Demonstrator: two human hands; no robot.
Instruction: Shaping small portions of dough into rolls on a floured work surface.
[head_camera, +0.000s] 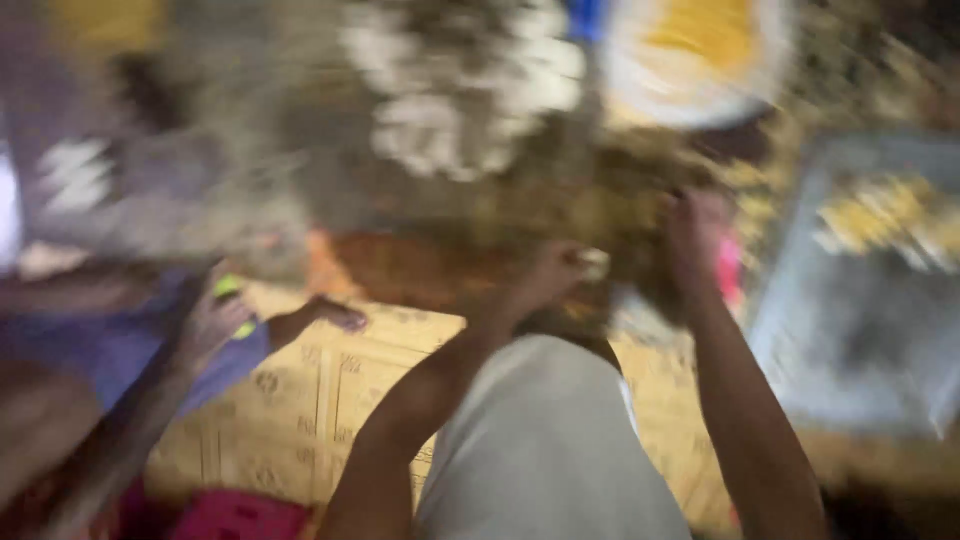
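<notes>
Left hand (548, 280) pinches small pale object (594, 264)

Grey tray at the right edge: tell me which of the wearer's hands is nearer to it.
Right. The right hand is raised just left of the grey tray, apart from it. The left hand is further left, in the blurred brown pile.

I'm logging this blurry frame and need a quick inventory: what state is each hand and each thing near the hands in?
Left hand: closed on a small pale piece, too blurred to identify.
Right hand: reaching into the brown heap, grip unclear.
Brown heap: loose pile on the floor.
Round tray: holds yellow material.
Grey sheet: flat, yellow bits on it.
Other person's hand: holds something green.
</notes>
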